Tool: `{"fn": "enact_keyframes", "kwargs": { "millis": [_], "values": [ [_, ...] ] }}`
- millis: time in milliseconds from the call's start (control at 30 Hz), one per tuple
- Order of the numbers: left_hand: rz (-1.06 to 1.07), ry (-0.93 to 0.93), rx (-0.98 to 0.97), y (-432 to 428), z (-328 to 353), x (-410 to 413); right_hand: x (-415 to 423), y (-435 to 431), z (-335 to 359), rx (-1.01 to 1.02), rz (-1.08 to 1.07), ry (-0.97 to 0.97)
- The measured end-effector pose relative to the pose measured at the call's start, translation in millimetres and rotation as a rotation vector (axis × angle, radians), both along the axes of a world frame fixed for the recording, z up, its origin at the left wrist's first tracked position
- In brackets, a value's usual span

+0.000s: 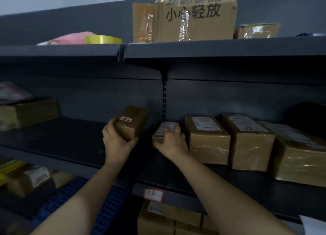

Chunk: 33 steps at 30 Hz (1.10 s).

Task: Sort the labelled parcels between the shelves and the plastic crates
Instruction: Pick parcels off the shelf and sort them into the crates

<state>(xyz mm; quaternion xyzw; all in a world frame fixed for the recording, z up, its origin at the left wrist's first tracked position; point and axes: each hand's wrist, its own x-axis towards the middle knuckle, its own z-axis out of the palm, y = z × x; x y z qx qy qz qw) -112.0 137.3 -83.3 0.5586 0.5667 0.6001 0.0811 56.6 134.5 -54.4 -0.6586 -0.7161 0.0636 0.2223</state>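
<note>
At the lower left of the frame sat a blue crate (98,208). Near the middle, over the dark shelf (61,135), the left hand (116,143) held a tilted brown parcel (132,121) with a white label, its fingers (110,127) curled round the near end. Just to the right, the right hand (173,143) gripped a smaller parcel (163,131), fingers bent over its top, beside a row of boxes (208,139). This looked like the shelving step. Next, each parcel probably needed to sit flat in line before the fingers let go.

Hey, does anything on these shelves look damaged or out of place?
The big carton on the top shelf looks battered: its top is crumpled, the tape is wrinkled, and a flap juts out sideways. Nothing else stands out.
</note>
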Motion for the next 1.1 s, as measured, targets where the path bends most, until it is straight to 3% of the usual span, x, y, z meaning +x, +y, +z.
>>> {"fn": "enact_keyframes", "kwargs": {
  "millis": [367, 567, 800, 1100],
  "values": [
    [-0.198, 0.136, 0.040, 46, -4, -58, -45, 59, -13, -0.119, -0.341, -0.144],
    [-0.293, 0.081, 0.062, 59, -2, -65, -50, 51, -14, 0.052, -0.401, -0.074],
    [-0.334, -0.072, 0.138, 52, 19, -32, -47, 24, 25, 0.429, -0.467, -0.096],
    [-0.531, -0.155, 0.247, -2, 48, 91, 69, -65, 52, 0.707, -0.607, -0.097]
  ]
}}
